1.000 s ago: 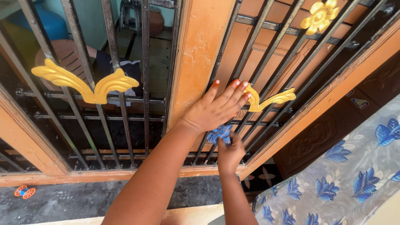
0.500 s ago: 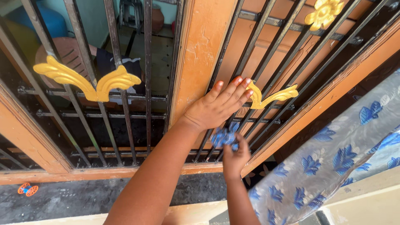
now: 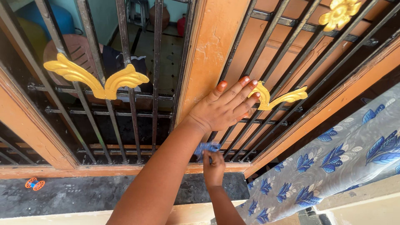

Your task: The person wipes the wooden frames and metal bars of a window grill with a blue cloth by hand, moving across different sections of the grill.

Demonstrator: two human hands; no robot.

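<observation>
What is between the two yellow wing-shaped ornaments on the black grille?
In the head view, the orange wooden post stands between the left ornament and the right ornament; the left hand rests there too.

matt black metal bars, blue cloth

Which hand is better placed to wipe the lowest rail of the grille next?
Right. The right hand grips the blue cloth just above the bottom bars, while the left hand lies flat and empty higher up beside the yellow ornament.
</observation>
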